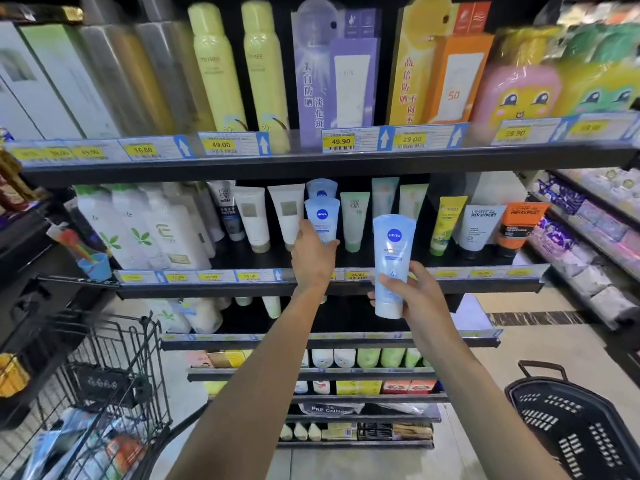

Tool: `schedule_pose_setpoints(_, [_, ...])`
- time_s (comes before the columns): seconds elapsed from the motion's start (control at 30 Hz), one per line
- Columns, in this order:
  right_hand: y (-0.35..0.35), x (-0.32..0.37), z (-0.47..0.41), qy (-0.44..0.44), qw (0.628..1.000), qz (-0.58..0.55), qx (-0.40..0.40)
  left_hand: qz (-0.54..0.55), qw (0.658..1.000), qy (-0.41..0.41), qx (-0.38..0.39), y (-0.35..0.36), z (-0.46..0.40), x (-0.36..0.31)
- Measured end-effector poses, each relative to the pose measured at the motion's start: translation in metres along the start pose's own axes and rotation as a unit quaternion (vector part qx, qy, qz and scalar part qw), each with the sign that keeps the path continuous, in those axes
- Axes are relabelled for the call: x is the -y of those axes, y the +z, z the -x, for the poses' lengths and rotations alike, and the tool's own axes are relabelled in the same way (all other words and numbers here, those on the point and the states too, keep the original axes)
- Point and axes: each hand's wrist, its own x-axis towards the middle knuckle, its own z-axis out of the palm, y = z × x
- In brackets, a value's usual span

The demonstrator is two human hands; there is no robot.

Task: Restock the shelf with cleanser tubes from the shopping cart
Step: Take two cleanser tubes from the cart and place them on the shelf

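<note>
At the lower left stands the wire shopping cart (pixel 114 375), with packets in blue and orange lying blurred in its bottom. Above and right of it, the middle shelf (pixel 242 289) carries white pump bottles (pixel 138 230) on its left part, then a row of tubes standing cap down. The person's left hand (pixel 313 258) reaches onto this shelf and its fingers are curled round the lower part of a pale blue cleanser tube (pixel 322 218), which stands upright in the row between a white tube (pixel 287 216) and a green tube (pixel 354 220). A second blue tube of the same kind (pixel 321 188) stands just behind it. To the right, in front of the shelf edge and clear of the row, the right hand (pixel 412 296) grips another blue cleanser tube (pixel 393 251) round its lower half, cap end down, held upright and tilted slightly. Farther right on the shelf stand a yellow tube (pixel 446 223), a white one and an orange one (pixel 519 223). A black plastic basket (pixel 568 420) sits on the floor at the lower right.
</note>
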Motion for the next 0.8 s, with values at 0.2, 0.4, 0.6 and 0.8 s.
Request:
schedule_pose_setpoints(0.2, [-0.005, -0.002, 0.006, 0.006, 1.000, 0.002, 0.002, 0.001, 1.000, -0.020, 0.016, 0.004, -0.009, 0.002])
schedule_pose_setpoints(0.4, [-0.007, -0.004, 0.009, 0.015, 1.000, -0.011, 0.008, -0.005, 0.999, -0.023, 0.026, 0.006, -0.016, 0.001])
schedule_pose_setpoints(0.6, [-0.001, -0.007, 0.009, 0.007, 1.000, 0.017, -0.007, -0.014, 0.999, -0.024, 0.032, 0.005, -0.017, 0.004])
schedule_pose_setpoints(0.8, [0.019, 0.001, 0.005, -0.016, 0.999, 0.029, -0.034, -0.053, 0.996, -0.012, 0.065, -0.004, -0.015, 0.014])
